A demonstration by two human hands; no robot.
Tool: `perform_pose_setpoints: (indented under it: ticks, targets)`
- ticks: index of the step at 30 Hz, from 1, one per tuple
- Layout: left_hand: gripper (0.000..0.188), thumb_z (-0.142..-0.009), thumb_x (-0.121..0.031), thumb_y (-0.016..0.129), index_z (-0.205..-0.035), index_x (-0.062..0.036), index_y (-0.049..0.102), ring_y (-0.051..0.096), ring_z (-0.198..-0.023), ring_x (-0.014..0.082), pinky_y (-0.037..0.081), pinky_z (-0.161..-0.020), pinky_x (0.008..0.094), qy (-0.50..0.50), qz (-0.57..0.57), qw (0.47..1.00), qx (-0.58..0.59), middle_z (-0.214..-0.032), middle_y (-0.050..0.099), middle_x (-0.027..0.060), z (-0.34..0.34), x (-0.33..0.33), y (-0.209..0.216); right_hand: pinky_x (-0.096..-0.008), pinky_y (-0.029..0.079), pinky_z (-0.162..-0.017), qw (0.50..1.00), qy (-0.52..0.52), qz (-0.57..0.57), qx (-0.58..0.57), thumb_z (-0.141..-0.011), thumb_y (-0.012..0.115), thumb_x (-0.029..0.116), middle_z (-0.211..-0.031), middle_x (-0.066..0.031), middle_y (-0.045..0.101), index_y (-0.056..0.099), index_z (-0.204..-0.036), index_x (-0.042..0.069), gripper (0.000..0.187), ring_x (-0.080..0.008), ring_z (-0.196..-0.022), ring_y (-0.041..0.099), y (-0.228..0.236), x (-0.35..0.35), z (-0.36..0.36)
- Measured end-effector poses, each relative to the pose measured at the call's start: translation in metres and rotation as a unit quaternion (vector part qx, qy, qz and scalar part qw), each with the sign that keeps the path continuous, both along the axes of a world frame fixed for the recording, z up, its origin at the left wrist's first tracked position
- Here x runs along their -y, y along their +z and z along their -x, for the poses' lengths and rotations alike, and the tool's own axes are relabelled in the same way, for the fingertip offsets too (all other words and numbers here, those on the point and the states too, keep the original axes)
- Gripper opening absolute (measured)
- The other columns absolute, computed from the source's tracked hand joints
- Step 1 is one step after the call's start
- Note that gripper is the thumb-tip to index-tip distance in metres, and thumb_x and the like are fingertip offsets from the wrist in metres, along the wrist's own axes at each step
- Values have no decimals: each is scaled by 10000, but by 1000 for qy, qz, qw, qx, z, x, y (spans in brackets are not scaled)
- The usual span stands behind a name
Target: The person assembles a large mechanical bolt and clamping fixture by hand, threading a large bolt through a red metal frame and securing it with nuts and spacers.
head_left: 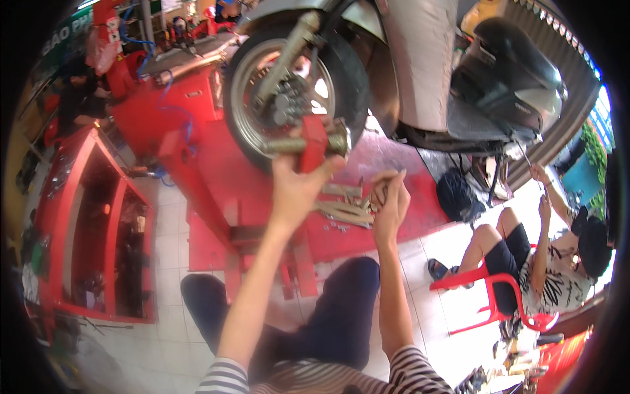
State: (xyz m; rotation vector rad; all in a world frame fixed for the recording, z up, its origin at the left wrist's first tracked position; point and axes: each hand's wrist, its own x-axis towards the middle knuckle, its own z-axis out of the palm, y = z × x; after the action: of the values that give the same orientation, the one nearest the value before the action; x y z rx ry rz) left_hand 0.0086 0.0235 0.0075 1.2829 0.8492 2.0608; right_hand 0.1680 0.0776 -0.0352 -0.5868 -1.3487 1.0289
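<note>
By the wheel (286, 100), left hand (293, 189) clasping red bracket (314, 146) (right hand (392, 205) curled, grip unclear).

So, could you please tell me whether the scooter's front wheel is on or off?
On: the front wheel sits in place under the scooter, with the silver fork leg reaching down to its centre.

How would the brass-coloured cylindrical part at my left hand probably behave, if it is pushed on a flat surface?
The cylindrical part is probably stiff, since it looks metallic and straight. Its round body seems apt to roll, though the red piece across its middle, at the left hand, might hinder that.
</note>
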Motion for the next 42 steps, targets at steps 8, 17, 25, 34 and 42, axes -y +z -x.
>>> perform_pose_setpoints:
  ticks: [8, 17, 25, 34, 42]
  targets:
    - [509, -845, 6, 717, -1238, -29, 394, 518, -984, 197, 422, -931, 350, 381, 16, 911, -159, -1142, 494, 109, -26, 86, -90, -219, 238, -501, 977, -172, 114, 61, -1083, 369, 287, -663, 54, 340, 556, -1012, 30, 326, -33, -561, 292, -140, 11, -46]
    - [356, -876, -58, 682, -1193, -6, 527, 575, -851, 193, 480, -772, 317, 75, 178, 915, -354, -1020, 559, 114, -93, 83, -160, -197, 353, -569, 964, -218, 131, 78, -980, 596, 127, -783, 31, 476, 500, -1158, 36, 222, -28, -669, 410, -147, 8, -58]
    - [379, -906, -108, 665, -1231, 18, 516, 599, -759, 188, 505, -669, 321, 61, 209, 930, -296, -1106, 561, 140, -96, -44, -176, -420, 488, -836, 931, -249, 27, 264, -819, 725, 101, -1115, -192, 595, 527, -1248, 7, 481, -346, -995, 608, -165, -47, -46]
    - [377, -848, -175, 740, -1129, 39, 606, 632, -765, 253, 500, -711, 367, 131, 171, 896, -388, -970, 629, 158, -107, -129, -196, -472, 486, -869, 931, -194, 65, 303, -785, 653, 13, -1165, -240, 607, 578, -1207, -31, 430, -435, -1041, 599, -178, -61, -54]
    - [250, -819, -82, 720, -1040, -10, 627, 641, -838, 302, 492, -748, 393, 64, 204, 895, -391, -966, 666, 138, -96, -98, -177, -456, 520, -816, 923, -200, 72, 320, -775, 647, 10, -1167, -171, 596, 644, -1165, 53, 393, -391, -996, 631, -170, -60, -55]
